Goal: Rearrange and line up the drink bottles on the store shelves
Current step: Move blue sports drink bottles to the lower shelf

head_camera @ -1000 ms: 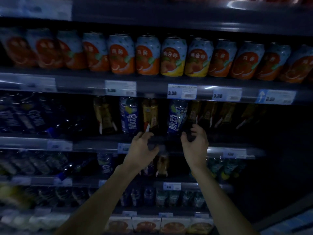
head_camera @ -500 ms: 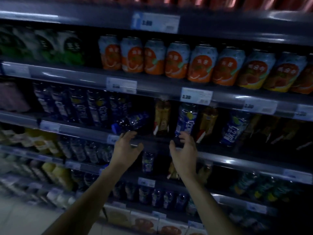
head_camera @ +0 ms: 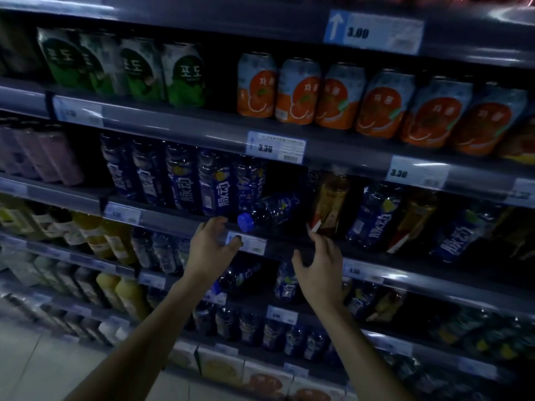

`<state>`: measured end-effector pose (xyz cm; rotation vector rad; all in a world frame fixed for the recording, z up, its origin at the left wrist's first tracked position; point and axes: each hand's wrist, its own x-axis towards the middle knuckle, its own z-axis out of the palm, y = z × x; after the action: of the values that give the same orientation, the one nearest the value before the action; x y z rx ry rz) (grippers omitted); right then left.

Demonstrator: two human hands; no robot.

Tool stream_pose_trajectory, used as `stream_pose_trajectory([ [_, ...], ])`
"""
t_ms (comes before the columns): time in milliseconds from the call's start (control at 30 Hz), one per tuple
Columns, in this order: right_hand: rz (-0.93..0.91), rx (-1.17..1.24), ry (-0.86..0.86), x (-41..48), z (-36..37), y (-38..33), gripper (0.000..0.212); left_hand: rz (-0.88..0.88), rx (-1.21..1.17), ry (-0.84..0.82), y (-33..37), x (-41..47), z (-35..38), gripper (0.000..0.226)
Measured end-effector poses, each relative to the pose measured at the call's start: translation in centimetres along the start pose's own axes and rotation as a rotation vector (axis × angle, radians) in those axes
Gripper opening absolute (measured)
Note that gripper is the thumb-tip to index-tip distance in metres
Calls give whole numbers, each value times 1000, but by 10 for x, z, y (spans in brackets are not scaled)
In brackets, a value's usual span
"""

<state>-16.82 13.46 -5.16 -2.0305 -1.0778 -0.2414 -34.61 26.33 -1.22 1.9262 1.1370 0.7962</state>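
A blue bottle (head_camera: 267, 211) lies tipped on its side on the middle shelf (head_camera: 179, 224), its blue cap toward me. Left of it stands a row of upright blue bottles (head_camera: 185, 180). To its right an amber tea bottle (head_camera: 330, 204) leans, then more blue bottles (head_camera: 376, 215) and amber ones mixed together. My left hand (head_camera: 212, 247) is open, fingers spread at the shelf edge just below and left of the fallen bottle's cap. My right hand (head_camera: 320, 270) is open too, its fingertips right under the amber bottle's base. Neither hand holds anything.
Orange cans (head_camera: 341, 96) and green cans (head_camera: 139, 70) fill the shelf above. Price tags (head_camera: 275, 146) line the shelf edges. Lower shelves hold yellow juice bottles (head_camera: 115, 241), small dark bottles and cartons (head_camera: 220, 366). The light floor (head_camera: 29, 366) shows at the bottom left.
My view has swung left along the shelves, bringing the tipped blue bottle and green cans into sight. Both hands moved left with it and stay open at the middle shelf's edge.
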Motion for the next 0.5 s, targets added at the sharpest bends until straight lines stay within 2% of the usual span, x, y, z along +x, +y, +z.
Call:
stream_pose_trajectory([
  [100, -56, -147, 20, -3, 3, 14, 46, -4, -18, -8, -2, 5, 8, 56],
  [233, -88, -289, -38, -5, 5, 29, 51, -5, -93, -36, -2, 11, 21, 56],
  [333, -110, -316, -61, -5, 5, 33, 54, -1, -143, -38, -2, 14, 29, 52],
  [500, -115, -331, -74, -5, 4, 32, 56, -25, -173, -14, -1, 20, 35, 59],
])
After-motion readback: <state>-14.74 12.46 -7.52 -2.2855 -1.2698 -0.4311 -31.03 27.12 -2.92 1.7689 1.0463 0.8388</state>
